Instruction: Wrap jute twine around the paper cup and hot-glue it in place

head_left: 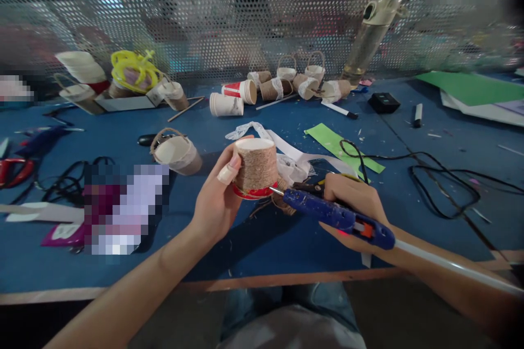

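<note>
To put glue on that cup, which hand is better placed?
The right hand, probably: it holds the glue gun, its tip at the red band on the twine-wrapped cup; the left hand grips that cup.

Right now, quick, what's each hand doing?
Left hand: closed, holding the twine-wrapped cup.
Right hand: closed, holding the blue glue gun, its tip at the cup's lower edge.
</note>
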Demonstrator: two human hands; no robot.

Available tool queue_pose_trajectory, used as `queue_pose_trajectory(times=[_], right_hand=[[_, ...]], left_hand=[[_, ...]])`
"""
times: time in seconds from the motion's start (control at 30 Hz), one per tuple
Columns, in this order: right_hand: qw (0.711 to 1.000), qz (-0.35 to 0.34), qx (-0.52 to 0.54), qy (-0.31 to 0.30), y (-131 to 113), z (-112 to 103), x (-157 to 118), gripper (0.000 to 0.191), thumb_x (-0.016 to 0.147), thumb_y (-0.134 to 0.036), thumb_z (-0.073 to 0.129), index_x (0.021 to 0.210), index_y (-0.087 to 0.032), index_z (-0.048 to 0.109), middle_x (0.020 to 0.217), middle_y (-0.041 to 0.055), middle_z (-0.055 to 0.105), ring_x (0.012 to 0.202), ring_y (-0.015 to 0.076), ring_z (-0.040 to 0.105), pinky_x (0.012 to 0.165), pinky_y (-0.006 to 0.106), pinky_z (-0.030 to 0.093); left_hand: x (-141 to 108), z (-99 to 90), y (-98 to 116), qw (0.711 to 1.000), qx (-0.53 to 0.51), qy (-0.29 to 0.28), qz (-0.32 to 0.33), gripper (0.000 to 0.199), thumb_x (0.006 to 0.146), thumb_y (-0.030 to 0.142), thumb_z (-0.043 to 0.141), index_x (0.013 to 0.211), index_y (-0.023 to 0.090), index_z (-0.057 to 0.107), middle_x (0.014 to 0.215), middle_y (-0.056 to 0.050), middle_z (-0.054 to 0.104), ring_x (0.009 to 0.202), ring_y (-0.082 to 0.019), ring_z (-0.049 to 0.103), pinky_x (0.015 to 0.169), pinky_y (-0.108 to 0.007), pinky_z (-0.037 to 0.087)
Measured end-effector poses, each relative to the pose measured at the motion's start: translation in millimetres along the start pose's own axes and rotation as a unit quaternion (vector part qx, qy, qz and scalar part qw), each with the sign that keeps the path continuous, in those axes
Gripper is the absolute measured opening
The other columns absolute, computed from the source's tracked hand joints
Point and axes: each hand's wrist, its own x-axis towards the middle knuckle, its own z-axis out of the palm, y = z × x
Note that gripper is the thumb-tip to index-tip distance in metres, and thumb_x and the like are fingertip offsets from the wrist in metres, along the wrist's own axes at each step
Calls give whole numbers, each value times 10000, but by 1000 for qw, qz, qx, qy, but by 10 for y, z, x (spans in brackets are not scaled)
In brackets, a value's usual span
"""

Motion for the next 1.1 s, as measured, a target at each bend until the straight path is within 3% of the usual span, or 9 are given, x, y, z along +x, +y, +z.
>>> queue_pose_trajectory(times=[0.3,0.53,0.83,1.0,1.07,1.1], right_hand=[[1000,7,-14,18,13,-4,37,342,846,-153,650,769,-258,335,710,-48,386,581,132,352,568,305,281],[1000,14,-6,9,-14,4,11,319,839,-146,651,775,-264,361,721,-39,419,598,146,396,578,312,300],[997,74,8,37,75,-9,48,324,791,-85,664,729,-244,389,688,-54,429,586,125,388,562,306,289],[989,102,63,90,16,26,61,195,882,-135,702,806,-259,573,780,-17,581,703,173,567,680,362,457],[980,118,127,102,-15,68,69,151,890,-202,776,923,-291,659,895,-8,684,816,196,680,811,397,557],[967,133,187,107,-28,89,76,237,876,-228,815,1041,-326,676,976,-15,734,888,206,736,869,404,597]], left_hand=[[-17,12,47,999,-7,39,-11,308,912,462,761,1103,224,806,1197,-59,782,1287,-278,663,989,-341,609],[-2,18,21,999,-16,25,-18,316,923,451,745,1120,208,791,1187,-73,791,1351,-285,630,1077,-361,570],[-25,46,84,997,3,61,-44,281,940,433,694,1102,238,815,1300,-64,761,1398,-307,594,1009,-365,611],[-13,37,62,998,-9,42,-43,276,870,440,803,1051,232,801,1192,-55,778,1246,-281,681,927,-323,617],[-11,23,29,999,-21,18,-30,293,851,446,836,1042,228,793,1145,-56,781,1221,-277,692,969,-338,603],[-12,16,10,999,-24,2,-25,309,854,451,836,1062,227,789,1151,-61,780,1221,-281,693,995,-357,595]])
